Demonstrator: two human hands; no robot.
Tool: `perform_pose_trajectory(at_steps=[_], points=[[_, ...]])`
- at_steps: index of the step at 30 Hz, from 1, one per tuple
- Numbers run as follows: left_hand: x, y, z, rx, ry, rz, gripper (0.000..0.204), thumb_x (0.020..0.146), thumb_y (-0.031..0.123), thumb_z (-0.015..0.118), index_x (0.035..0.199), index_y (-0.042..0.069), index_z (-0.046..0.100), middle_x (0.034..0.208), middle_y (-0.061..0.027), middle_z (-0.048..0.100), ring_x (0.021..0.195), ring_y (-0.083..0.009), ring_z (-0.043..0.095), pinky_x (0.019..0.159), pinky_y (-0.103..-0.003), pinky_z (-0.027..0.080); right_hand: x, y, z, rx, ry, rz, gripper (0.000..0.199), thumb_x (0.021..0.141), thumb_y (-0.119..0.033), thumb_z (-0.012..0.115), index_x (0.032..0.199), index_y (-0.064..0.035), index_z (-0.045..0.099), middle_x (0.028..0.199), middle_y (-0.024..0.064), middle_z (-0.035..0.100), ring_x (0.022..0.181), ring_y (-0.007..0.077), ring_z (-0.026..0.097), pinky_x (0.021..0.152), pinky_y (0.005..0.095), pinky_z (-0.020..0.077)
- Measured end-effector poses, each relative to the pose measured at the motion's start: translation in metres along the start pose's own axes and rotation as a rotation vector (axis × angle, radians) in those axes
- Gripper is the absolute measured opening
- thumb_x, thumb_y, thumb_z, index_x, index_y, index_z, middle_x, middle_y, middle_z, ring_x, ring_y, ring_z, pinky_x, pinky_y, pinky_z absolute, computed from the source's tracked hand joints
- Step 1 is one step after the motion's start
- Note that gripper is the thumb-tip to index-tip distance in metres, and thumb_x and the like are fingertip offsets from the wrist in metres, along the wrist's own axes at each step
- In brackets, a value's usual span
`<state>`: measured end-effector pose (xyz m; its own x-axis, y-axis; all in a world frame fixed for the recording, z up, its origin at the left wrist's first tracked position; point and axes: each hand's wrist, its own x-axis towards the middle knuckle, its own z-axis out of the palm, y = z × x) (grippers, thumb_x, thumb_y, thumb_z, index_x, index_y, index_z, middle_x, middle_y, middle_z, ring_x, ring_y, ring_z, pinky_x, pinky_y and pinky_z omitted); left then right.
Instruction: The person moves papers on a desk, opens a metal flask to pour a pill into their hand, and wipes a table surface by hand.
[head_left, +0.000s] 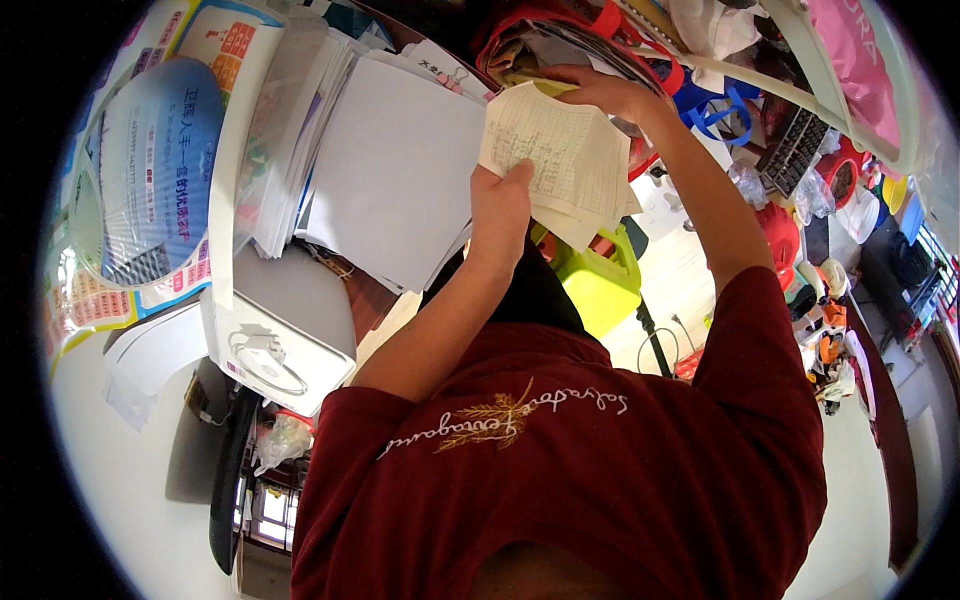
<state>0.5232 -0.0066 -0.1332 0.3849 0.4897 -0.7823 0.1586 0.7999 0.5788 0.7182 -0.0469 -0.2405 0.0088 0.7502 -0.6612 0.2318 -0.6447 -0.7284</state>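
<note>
My left hand (503, 208) grips some cream, lined sheets of handwritten paper (572, 165), its thumb pressed on top near their lower left edge. Beyond the sheets, my right hand (598, 92) reaches into the mouth of a red bag (672, 77) stuffed with papers. Its fingers curl over a yellowish edge there; what they grip is partly hidden. Just left of my left hand lies a thick stack of white paper (395, 165). A binder clip (455, 78) holds papers behind that stack.
Upright folders and papers (300, 130) stand left of the stack, beside a white box (275, 345). A lime-green plastic container (600, 285) sits below the sheets. To the right are a blue bag (715, 110), a keyboard (795, 150) and mixed clutter.
</note>
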Motion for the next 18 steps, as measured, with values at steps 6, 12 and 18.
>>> perform_pose_trajectory(at_steps=[6, 12, 18], points=[[0.002, -0.004, -0.006, -0.043, -0.013, 0.039, 0.036, 0.083, -0.003, 0.048, 0.118, -0.007, 0.047, 0.114, -0.0137, 0.056, 0.102, -0.021, 0.056, 0.09, -0.03, 0.042, -0.032, 0.016, 0.011, 0.367, 0.032, 0.054, 0.068, 0.081, -0.029, 0.063, 0.138, -0.0099, 0.031, 0.139, 0.0103, 0.035, 0.124, 0.0209, 0.037, 0.103, 0.0295, 0.0296], [0.002, -0.006, -0.007, 0.006, -0.009, 0.043, 0.034, 0.083, -0.004, 0.045, 0.117, -0.007, 0.047, 0.114, -0.013, 0.056, 0.102, -0.0205, 0.055, 0.089, -0.03, 0.042, -0.019, 0.042, 0.041, 0.264, 0.455, 0.122, 0.065, 0.082, -0.036, 0.06, 0.136, -0.0107, 0.035, 0.142, 0.0111, 0.032, 0.127, 0.024, 0.034, 0.104, 0.0323, 0.0286], [-0.007, -0.002, -0.004, -0.014, -0.021, -0.002, 0.034, 0.084, -0.002, 0.045, 0.117, -0.007, 0.047, 0.113, -0.0119, 0.056, 0.1, -0.0189, 0.055, 0.087, -0.029, 0.042, 0.014, 0.086, 0.024, 0.156, 0.291, 0.062, 0.056, 0.08, -0.028, 0.062, 0.129, -0.007, 0.044, 0.129, 0.0162, 0.047, 0.116, 0.028, 0.047, 0.097, 0.0323, 0.037]])
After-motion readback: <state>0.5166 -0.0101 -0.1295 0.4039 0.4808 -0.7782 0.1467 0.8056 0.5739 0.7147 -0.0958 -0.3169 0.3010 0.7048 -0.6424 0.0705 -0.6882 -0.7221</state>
